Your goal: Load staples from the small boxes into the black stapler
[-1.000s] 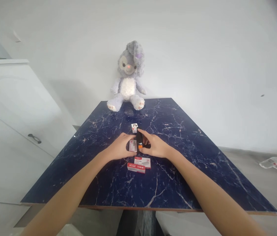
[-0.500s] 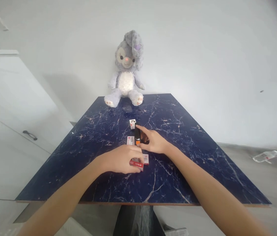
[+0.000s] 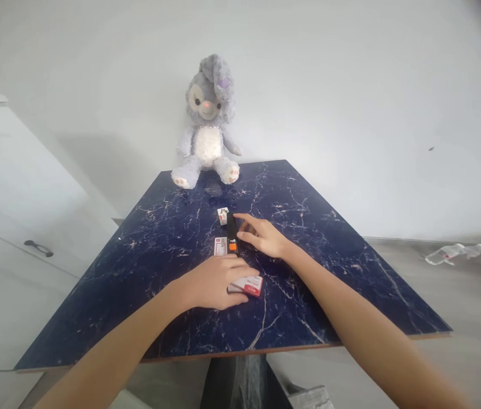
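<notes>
On the marble-patterned table, my left hand (image 3: 212, 281) has its fingers and thumb closed around a small red-and-white box (image 3: 251, 286). Beyond it lies a long black object (image 3: 231, 229), stapler-like, with an orange patch at its near end. My right hand (image 3: 266, 237) rests at its right side, fingers loosely bent and apart; its index fingertip is at the far end of the black object, though contact is hard to tell. A flat white box with red print (image 3: 220, 246) lies left of the black object, partly behind my left hand. A small white box (image 3: 222, 216) stands near its far end.
A grey plush rabbit (image 3: 208, 125) sits at the table's far edge against the wall. White cabinets (image 3: 5, 227) stand to the left. Clear plastic bottles (image 3: 447, 254) lie on the floor at right. The dark blue tabletop (image 3: 321, 227) ends in a brown front edge.
My left hand has turned the red-and-white box so its printed top shows more. My right hand has drawn slightly right, exposing more of the black object. The view has shifted a little.
</notes>
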The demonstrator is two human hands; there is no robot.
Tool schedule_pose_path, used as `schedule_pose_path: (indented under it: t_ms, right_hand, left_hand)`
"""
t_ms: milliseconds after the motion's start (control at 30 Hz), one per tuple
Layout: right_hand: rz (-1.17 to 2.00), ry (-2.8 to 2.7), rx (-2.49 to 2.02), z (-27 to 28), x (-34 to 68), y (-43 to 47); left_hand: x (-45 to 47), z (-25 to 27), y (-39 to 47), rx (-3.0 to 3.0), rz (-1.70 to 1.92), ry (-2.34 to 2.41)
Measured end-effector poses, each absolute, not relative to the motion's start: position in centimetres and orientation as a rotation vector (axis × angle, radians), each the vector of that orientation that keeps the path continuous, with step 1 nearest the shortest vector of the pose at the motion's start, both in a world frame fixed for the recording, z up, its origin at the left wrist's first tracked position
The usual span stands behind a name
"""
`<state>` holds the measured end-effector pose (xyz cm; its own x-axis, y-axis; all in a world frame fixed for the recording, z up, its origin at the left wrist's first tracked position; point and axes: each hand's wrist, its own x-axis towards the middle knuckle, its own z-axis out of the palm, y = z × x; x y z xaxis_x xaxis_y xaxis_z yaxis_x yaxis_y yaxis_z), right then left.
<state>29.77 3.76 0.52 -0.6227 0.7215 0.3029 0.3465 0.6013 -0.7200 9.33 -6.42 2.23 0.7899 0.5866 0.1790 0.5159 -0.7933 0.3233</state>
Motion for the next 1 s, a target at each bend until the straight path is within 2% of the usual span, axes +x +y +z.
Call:
schedule_pose_path:
  t_ms: [167, 300, 367, 467, 600, 800, 1000]
  right_hand:
    - [0.783, -2.125, -0.954, 0.2, 30.0, 4.4]
    - [0.781, -2.125, -0.962, -0.2, 29.8, 4.4]
    - [0.785, -2.118, -0.961, -0.3, 29.5, 4.3]
    - [0.782, -2.108, -0.965, -0.5, 29.2, 4.1]
    - [0.768, -2.131, -0.946, -0.5, 29.1, 4.0]
    - [0.796, -2.15, -0.981, -0.3, 29.2, 3.9]
    - [0.806, -2.168, -0.984, -0.3, 29.0, 3.9]
  left_hand:
    - [8.7, 3.4, -6.5, 2.653, 0.6, 0.905]
    - [6.9, 4.1, -4.6, 2.49, 0.987, 1.356]
    - [6.3, 3.8, -3.5, 2.388, 1.061, 1.618]
    - [6.2, 2.9, -2.5, 2.37, 0.926, 1.742]
    - [6.7, 2.5, -2.7, 2.334, 0.794, 1.616]
    - [4.7, 2.7, -1.7, 1.947, 0.72, 1.618]
    - [3.4, 3.0, -1.4, 2.005, 0.551, 1.17]
